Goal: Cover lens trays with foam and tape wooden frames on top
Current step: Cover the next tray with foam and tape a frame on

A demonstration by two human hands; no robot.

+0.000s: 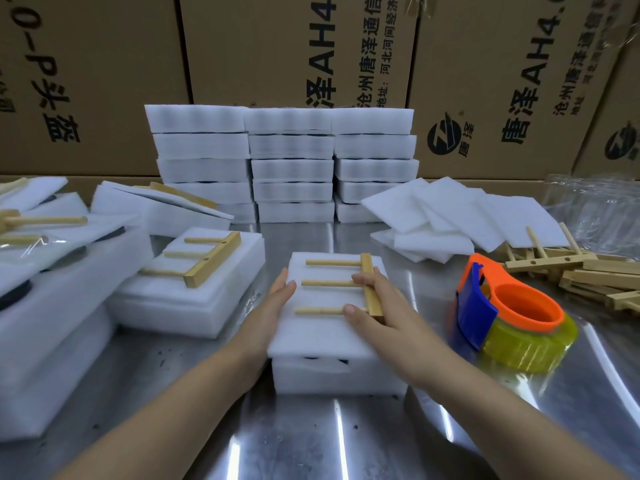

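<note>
A white foam lens tray (337, 374) stands in the middle of the metal table, capped by a white foam sheet (317, 336). On the sheet lies a wooden frame (369, 289), a bar with three dowels pointing left. My left hand (273, 306) lies flat against the tray's left edge, fingers straight. My right hand (375, 304) rests over the frame's bar, with fingertips touching the dowels. An orange and blue tape dispenser (509, 311) with yellowish tape sits to the right, untouched.
Another foam tray with a wooden frame (202, 261) sits at left, with more trays (52, 289) beyond. Stacked foam trays (287, 161) stand behind. Loose foam sheets (460, 216) and spare wooden frames (581, 268) lie at right. Cardboard boxes (277, 50) wall the back.
</note>
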